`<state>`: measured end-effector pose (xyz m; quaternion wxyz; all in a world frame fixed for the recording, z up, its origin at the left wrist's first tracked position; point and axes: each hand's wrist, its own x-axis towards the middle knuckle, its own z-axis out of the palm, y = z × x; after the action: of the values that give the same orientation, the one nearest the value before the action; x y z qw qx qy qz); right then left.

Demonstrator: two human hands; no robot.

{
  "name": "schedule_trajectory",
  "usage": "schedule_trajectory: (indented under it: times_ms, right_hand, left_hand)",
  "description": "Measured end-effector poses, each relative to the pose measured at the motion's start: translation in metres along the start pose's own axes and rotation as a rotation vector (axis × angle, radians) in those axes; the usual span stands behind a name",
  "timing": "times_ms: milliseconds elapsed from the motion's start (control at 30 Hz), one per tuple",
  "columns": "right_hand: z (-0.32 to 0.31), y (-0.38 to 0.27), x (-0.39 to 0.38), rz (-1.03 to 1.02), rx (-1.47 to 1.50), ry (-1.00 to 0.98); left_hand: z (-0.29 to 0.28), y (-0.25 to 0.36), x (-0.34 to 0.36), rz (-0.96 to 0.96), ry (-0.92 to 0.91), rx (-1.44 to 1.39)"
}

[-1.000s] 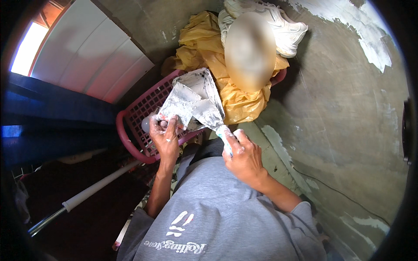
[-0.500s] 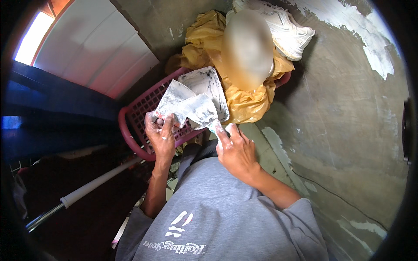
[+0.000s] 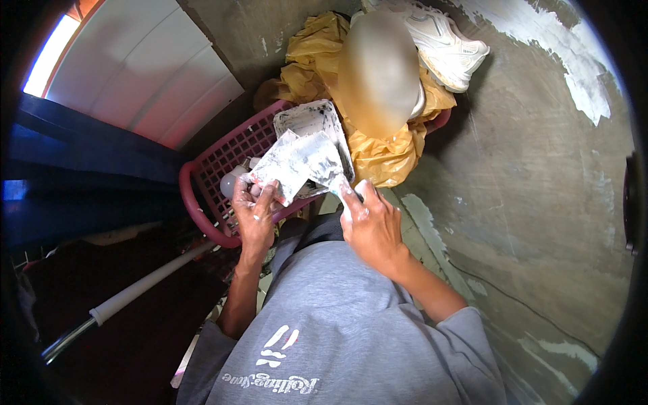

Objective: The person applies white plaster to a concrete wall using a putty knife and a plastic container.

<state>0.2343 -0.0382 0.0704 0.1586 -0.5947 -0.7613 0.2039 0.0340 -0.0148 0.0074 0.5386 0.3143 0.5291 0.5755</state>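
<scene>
- Holding a flat scraper blade (image 3: 275, 174) in pinched thumb and fingers, the person's left hand (image 3: 255, 214) works from the lower left in the head view; the blade slants up and right, away from the fingers.
- The right hand (image 3: 371, 219) is closed around the handle of a putty knife (image 3: 324, 160), whose long axis runs up and left from the fist.
- The knife overlaps the scraper blade ahead of and between the hands, which are apart; the left fingers are nearer the crossing. I cannot tell whether the two faces press together.
- Both tools hang over the white-smeared tray (image 3: 312, 116) and the pink basket (image 3: 196, 214), beside a yellow plastic bag (image 3: 381, 162).
- Compared with half a second ago, the knife sits further up and right, more of the scraper blade's lower corner shows, and a light bulb (image 3: 229, 186) appears beside the left fingers.
</scene>
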Motion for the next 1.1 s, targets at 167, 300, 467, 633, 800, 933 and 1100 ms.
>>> schedule_trajectory:
  times_ms: [167,300,467,633,800,933,1100]
  right_hand:
    - [-0.008,-0.002,-0.008,-0.007,0.001,-0.025]
    - [-0.008,0.000,0.000,-0.003,-0.014,0.014]
    - [-0.009,0.012,0.032,-0.015,0.190,0.154]
    - [-0.003,0.051,0.012,0.159,0.900,0.036]
    - [-0.003,0.048,-0.024,0.357,1.299,-0.067]
    - [0.006,0.041,-0.032,0.137,1.015,0.114]
    - [-0.014,0.020,-0.031,-0.041,0.629,0.123]
  left_hand:
    - [-0.008,-0.006,0.004,0.019,0.013,-0.004]
    - [-0.004,-0.004,-0.005,-0.051,-0.057,-0.011]
    - [-0.011,-0.006,-0.005,-0.064,-0.078,0.014]
    - [-0.002,0.011,0.003,-0.197,0.088,-0.230]
    - [-0.015,0.004,0.012,-0.507,-0.018,-0.711]
    - [-0.013,0.005,0.018,-0.779,-0.066,-1.048]
    - [-0.009,0.001,0.024,-0.855,-0.121,-1.114]
